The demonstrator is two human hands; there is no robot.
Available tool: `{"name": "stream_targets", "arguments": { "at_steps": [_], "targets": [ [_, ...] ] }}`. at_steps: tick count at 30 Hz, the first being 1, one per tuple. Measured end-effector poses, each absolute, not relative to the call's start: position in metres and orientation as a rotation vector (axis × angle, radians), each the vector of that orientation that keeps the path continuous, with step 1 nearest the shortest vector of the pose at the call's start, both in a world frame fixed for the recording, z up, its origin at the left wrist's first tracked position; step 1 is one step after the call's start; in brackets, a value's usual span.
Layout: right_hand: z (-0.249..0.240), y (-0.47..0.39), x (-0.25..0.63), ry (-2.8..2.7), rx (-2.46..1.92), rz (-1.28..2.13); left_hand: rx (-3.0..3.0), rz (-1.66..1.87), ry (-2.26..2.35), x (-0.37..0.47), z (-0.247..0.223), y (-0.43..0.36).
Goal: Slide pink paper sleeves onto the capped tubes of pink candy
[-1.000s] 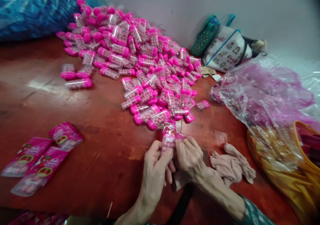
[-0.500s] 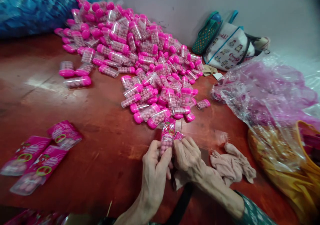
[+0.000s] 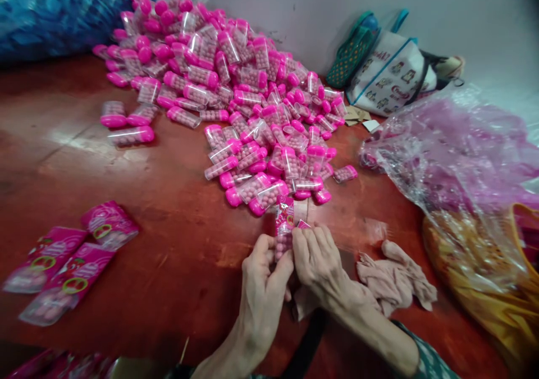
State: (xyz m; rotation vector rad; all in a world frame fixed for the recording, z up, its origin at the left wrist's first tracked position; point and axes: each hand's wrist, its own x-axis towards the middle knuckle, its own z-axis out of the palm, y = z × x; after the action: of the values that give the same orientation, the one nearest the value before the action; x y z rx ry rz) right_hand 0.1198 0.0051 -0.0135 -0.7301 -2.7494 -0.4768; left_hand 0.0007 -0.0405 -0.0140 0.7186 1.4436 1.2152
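Note:
My left hand (image 3: 263,281) is closed around the lower part of a small candy container (image 3: 284,230), its thumb across the front. The container stands upright, with pink candy balls showing below a bright pink printed sleeve. Right beside it, my right hand (image 3: 316,258) is curled with knuckles up. The corner of another pink printed piece (image 3: 303,224) pokes out above its fingers; what lies under the fingers is hidden. Just beyond both hands begins a big heap of clear candy containers (image 3: 248,92) with pink caps.
Several sleeved candy packs (image 3: 53,255) lie at the left on the red-brown table (image 3: 168,238). A crumpled beige cloth (image 3: 393,278) is right of my hands. Further right are clear and pink plastic bags (image 3: 455,149) and a yellow bag (image 3: 463,300). A blue sack (image 3: 71,17) stands at the back left.
The view has shifted slightly. My left hand keeps its hold on the candy container, and my right hand stays curled beside it with barely any change in its fingers.

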Motion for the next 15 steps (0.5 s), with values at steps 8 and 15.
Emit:
{"name": "stream_targets", "arguments": {
  "at_steps": [8,15],
  "targets": [
    [-0.010,0.000,0.133,-2.917,-0.622,-0.635,0.694,1.192,1.475,0.001,-0.018,-0.042],
    [-0.028,0.012,0.122,-2.355,-0.999,0.315,0.647,1.215,1.411,0.001,-0.018,-0.038]
  ]
}}
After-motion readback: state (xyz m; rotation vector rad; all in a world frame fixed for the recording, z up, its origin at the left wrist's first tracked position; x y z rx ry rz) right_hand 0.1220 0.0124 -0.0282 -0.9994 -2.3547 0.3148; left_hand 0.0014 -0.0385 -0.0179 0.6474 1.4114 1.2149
